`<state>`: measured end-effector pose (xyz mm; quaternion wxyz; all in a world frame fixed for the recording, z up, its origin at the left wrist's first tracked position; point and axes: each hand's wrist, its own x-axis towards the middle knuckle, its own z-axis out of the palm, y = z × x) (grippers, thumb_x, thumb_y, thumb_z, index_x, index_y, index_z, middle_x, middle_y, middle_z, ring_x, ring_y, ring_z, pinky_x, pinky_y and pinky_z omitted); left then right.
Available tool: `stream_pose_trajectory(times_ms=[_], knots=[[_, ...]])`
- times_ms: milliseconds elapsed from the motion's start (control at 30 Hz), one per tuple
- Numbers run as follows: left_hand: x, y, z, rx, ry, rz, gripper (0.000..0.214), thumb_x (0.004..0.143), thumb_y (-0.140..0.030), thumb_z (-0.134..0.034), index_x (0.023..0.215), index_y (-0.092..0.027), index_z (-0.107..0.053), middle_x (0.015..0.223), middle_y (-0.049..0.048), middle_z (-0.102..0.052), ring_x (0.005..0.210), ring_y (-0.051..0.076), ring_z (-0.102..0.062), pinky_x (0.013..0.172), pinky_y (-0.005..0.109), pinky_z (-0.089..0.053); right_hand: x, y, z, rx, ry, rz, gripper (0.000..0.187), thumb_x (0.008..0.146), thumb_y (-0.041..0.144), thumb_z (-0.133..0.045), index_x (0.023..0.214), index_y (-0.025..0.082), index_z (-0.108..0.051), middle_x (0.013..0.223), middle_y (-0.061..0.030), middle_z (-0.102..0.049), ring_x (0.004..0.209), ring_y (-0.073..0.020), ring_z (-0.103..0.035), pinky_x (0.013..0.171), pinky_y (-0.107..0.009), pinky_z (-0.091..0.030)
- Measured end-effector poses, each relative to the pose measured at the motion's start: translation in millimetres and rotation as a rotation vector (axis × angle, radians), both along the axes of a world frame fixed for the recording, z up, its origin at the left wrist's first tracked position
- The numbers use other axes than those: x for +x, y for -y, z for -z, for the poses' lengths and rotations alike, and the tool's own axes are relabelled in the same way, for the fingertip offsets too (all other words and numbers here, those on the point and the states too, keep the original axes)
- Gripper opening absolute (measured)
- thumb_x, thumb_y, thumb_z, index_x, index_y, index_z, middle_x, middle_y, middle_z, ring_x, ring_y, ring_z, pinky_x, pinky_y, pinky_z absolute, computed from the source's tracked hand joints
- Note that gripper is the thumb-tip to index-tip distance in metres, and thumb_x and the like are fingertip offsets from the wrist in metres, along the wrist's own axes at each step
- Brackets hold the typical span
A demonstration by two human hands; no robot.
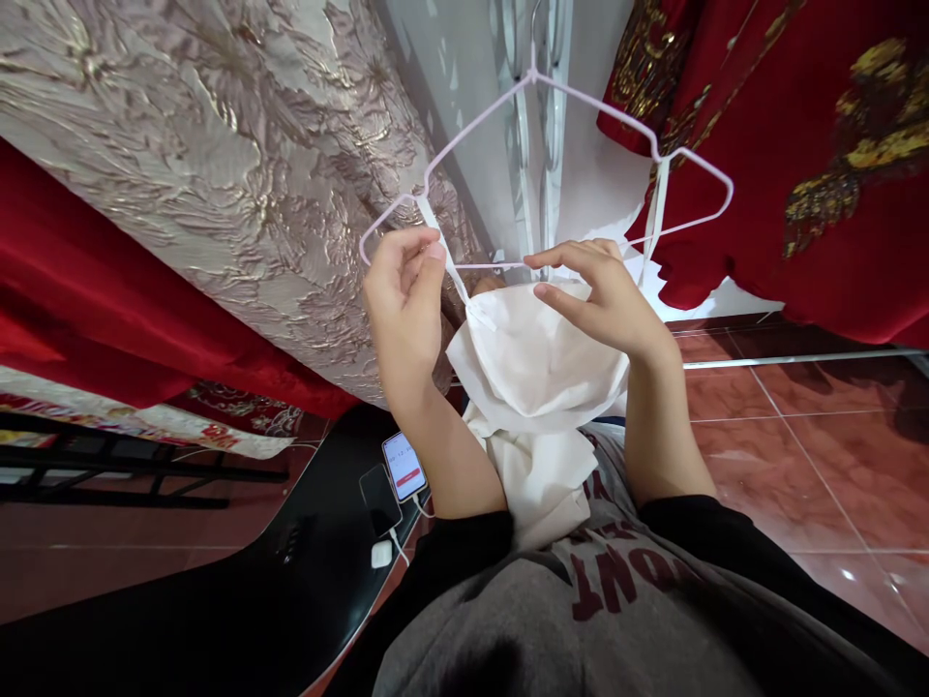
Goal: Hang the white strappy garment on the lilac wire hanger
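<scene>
A pink clothes hanger (479, 114) hangs upright in front of me. From it a white garment (544, 363) is held up by two thin straps, one over each notch. My left hand (410, 290) is closed on the left strap (451, 259), pinching it between thumb and fingers just below the hanger. My right hand (602, 290) is at the garment's upper edge, below the hanger's bottom bar, with thumb and fingers apart. The right strap (657, 208) loops over the right notch, away from my fingers. Below, the cloth falls in folds against my shirt.
Pale embossed fabric (239, 184) and red cloth (131, 281) hang at left. Red garments with gold decoration (813, 174) hang at right. Two phones, one lit (404, 467) and one dark (378, 500), lie with cables on a black surface (290, 590). Red tiles (827, 455) cover the floor.
</scene>
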<state>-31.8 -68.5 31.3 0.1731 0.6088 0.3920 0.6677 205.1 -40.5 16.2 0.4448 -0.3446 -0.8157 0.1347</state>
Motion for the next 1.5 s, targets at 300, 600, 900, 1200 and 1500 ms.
stream_pose_trajectory(times_ms=[300, 600, 900, 1200, 1500], knots=[[7.1, -4.5, 3.6, -0.108, 0.046, 0.081, 0.034, 0.097, -0.060, -0.076, 0.103, -0.027, -0.075, 0.113, 0.0081, -0.072, 0.108, 0.031, -0.071, 0.081, 0.039, -0.062, -1.9, 2.1, -1.4, -0.010, -0.015, 0.024, 0.024, 0.100, 0.047, -0.064, 0.113, 0.028, -0.072, 0.125, -0.0017, -0.079, 0.115, -0.0279, -0.071, 0.113, -0.047, -0.036], [-4.0, 6.7, -17.2, -0.024, 0.343, 0.273, 0.042, 0.094, -0.064, -0.066, 0.121, -0.033, -0.067, 0.142, 0.0043, -0.066, 0.150, 0.033, -0.049, 0.112, 0.043, -0.055, -0.2, 10.7, -7.7, -0.023, -0.061, 0.027, 0.018, 0.100, 0.039, -0.066, 0.110, 0.028, -0.074, 0.118, -0.0006, -0.080, 0.110, -0.0255, -0.072, 0.111, -0.045, -0.036], [-38.9, -7.0, 4.9, 0.064, 0.492, -0.123, 0.028, 0.099, -0.034, -0.063, 0.126, -0.029, -0.059, 0.152, 0.0060, -0.060, 0.147, 0.027, -0.053, 0.103, 0.038, -0.056, 4.9, 9.6, -5.9, 0.014, -0.063, 0.028, 0.017, 0.099, 0.037, -0.068, 0.110, 0.026, -0.076, 0.118, -0.0007, -0.081, 0.109, -0.0248, -0.073, 0.110, -0.045, -0.037], [-5.8, -23.8, 13.8, -0.299, 0.492, 0.212, 0.017, 0.105, -0.025, -0.057, 0.121, -0.022, -0.060, 0.098, 0.0076, -0.079, 0.085, 0.023, -0.075, 0.058, 0.029, -0.043, -10.2, 9.8, -1.6, 0.075, -0.139, 0.005, 0.020, 0.101, 0.037, -0.064, 0.114, 0.028, -0.076, 0.120, -0.0019, -0.079, 0.118, -0.0267, -0.073, 0.109, -0.051, -0.048], [7.1, -30.0, 13.9, -0.264, 0.483, 0.163, 0.019, 0.104, -0.026, -0.062, 0.121, -0.029, -0.055, 0.088, 0.0023, -0.075, 0.098, 0.024, -0.073, 0.062, 0.034, -0.039, 35.2, -6.6, 7.2, 0.036, -0.602, 0.524, 0.014, 0.095, 0.024, -0.063, 0.102, 0.024, -0.075, 0.095, -0.0060, -0.074, 0.076, -0.0192, -0.067, 0.072, -0.038, -0.056]])
